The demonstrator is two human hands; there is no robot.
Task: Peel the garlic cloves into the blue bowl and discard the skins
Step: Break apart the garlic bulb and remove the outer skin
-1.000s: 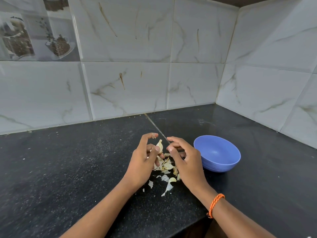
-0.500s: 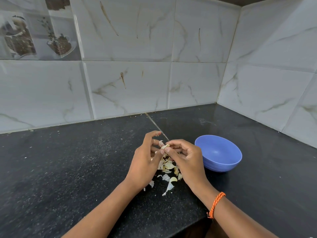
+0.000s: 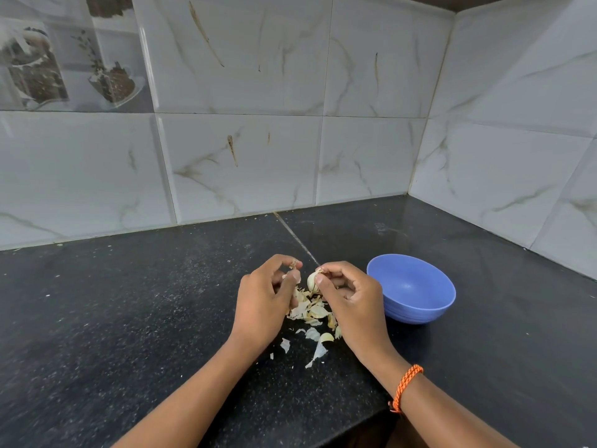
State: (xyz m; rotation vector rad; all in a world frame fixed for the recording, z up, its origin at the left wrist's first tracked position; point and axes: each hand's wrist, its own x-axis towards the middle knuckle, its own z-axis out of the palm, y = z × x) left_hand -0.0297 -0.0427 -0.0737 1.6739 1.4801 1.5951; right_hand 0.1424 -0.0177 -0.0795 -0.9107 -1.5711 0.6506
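My right hand (image 3: 350,297) pinches a pale garlic clove (image 3: 312,280) between thumb and forefinger, just above the black counter. A little to its left, my left hand (image 3: 263,300) pinches a small scrap of garlic skin (image 3: 293,264) at its fingertips. Below and between both hands lies a heap of loose garlic skins (image 3: 310,310), with a few more pieces (image 3: 319,345) nearer to me. The blue bowl (image 3: 415,307) stands on the counter right beside my right hand; no clove shows inside it.
The black speckled counter (image 3: 129,318) runs into a corner of white marble-look wall tiles (image 3: 245,163) at the back and right. Its front edge (image 3: 371,412) drops off under my right wrist, which wears an orange cord bracelet (image 3: 405,386).
My hands were joined on the clove half a second ago; now they have drawn apart, the left one carrying off a scrap of skin, the right one keeping the clove.
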